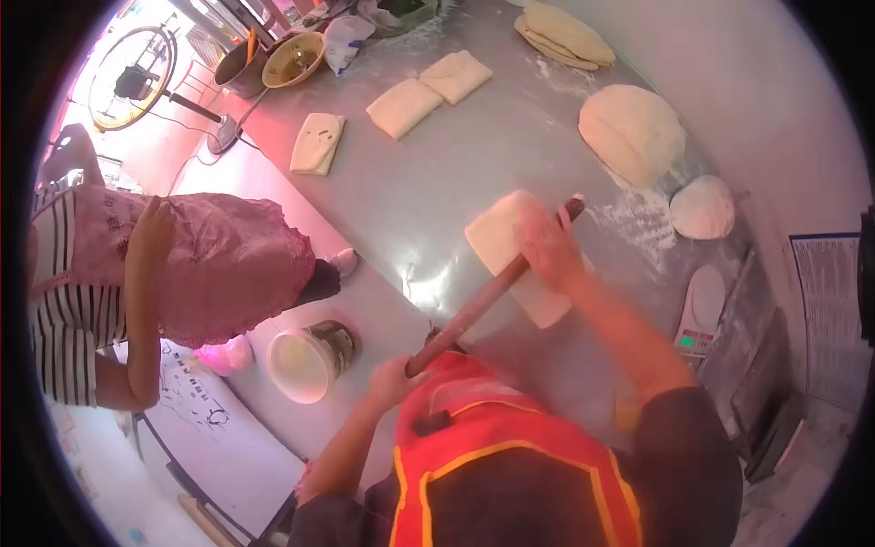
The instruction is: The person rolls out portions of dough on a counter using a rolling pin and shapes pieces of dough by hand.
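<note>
A long wooden rolling pin (475, 310) lies slantwise across a flat, folded piece of pale dough (540, 299) on the steel table (392, 191). My right hand (550, 251) is closed around the pin toward its far end, directly over the dough. Close to my red apron, my left hand (391, 382) grips the pin's near end, off the dough. Part of the dough is hidden beneath the pin and my right hand.
Folded dough pieces (406, 108) and a folded dough stack (563, 38) lie farther back. To the right are a large dough ball (631, 134), a smaller one (702, 207) and a scale (700, 310). Leftward stand a bucket (299, 366) and a person in a pink apron (223, 264).
</note>
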`<state>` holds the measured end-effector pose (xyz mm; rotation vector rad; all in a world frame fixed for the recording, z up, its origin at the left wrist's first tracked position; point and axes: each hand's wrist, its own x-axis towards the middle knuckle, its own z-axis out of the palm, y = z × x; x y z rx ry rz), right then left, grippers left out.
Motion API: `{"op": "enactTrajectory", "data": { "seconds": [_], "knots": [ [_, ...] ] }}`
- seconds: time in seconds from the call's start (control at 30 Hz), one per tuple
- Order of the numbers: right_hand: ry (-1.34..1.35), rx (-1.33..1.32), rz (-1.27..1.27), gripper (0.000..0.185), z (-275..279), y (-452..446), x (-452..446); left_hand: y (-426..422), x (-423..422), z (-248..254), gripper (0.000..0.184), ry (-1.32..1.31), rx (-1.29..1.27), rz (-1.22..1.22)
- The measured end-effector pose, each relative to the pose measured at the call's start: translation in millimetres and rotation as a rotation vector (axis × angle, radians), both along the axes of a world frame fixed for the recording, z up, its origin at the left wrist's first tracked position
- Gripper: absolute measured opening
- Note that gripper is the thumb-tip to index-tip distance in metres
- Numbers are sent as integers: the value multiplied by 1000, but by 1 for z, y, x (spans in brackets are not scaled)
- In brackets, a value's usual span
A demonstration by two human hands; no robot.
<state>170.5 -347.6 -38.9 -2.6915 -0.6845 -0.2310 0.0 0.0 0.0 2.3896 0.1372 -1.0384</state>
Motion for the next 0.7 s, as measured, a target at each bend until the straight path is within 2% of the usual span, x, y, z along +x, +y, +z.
{"op": "enactTrajectory", "data": {
  "seconds": [0.07,0.1,0.27,0.37,0.47,0.57,0.7],
  "knots": [
    [-21,-16,14,57,-9,-16,-7,-2,0,-15,54,-8,-35,-37],
    [102,-57,4,55,6,3,-9,11,-5,-8,54,122,-118,23],
    [-79,-57,-9,51,1,121,129,61,59,-5,53,137,-50,211],
    [-85,77,40,51,9,140,148,77,81,5,54,208,-107,228],
    [17,-135,106,50,7,86,87,78,67,-3,54,52,-66,81],
    [70,-69,38,50,3,85,80,84,66,-10,54,168,-85,46],
    [62,-126,-2,52,11,153,155,108,103,-2,53,257,-148,248]
  ]
}}
